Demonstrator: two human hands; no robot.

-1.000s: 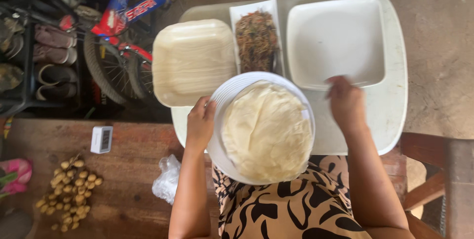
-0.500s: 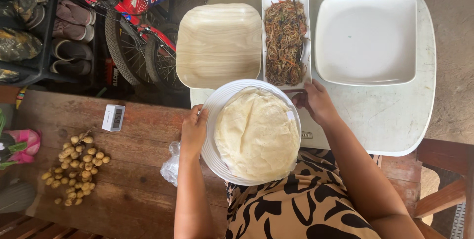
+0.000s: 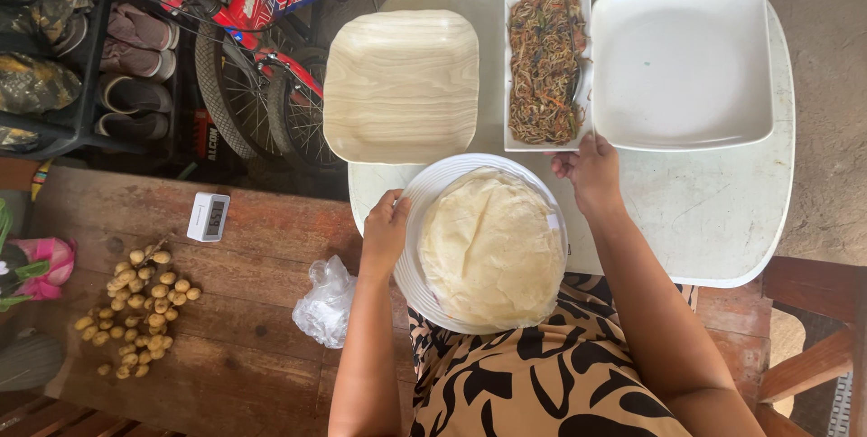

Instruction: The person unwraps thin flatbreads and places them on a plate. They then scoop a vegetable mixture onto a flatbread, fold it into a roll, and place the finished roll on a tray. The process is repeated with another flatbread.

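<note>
Round white plate (image 3: 424, 220) with a stack of thin pale wrappers (image 3: 492, 247) sits nearest the person, over the lap at the near edge of the white tabletop (image 3: 713, 211). Left hand (image 3: 386, 231) grips the rim at 9 o'clock, fingers curled over the edge. Right hand (image 3: 589, 171) holds the rim near 1 o'clock, fingers bent, close to the noodle dish. Judgement: plate is stiff, likely breakable; wrappers look soft, limp, easily torn, best lifted at a free edge, the plate by opposite rim points. At 9 o'clock, on the wooden bench (image 3: 253, 247): crumpled plastic bag (image 3: 327, 303), pile of small brown fruits (image 3: 135, 306), small white timer (image 3: 209, 217). At 12 o'clock: long white dish of brown noodles (image 3: 545, 62). At 11 o'clock: square wood-grain plate (image 3: 402, 85). At 1 o'clock: empty square white plate (image 3: 682, 67). Farthest, 10 o'clock: bicycle (image 3: 262, 49), shoe rack (image 3: 81, 67).
</note>
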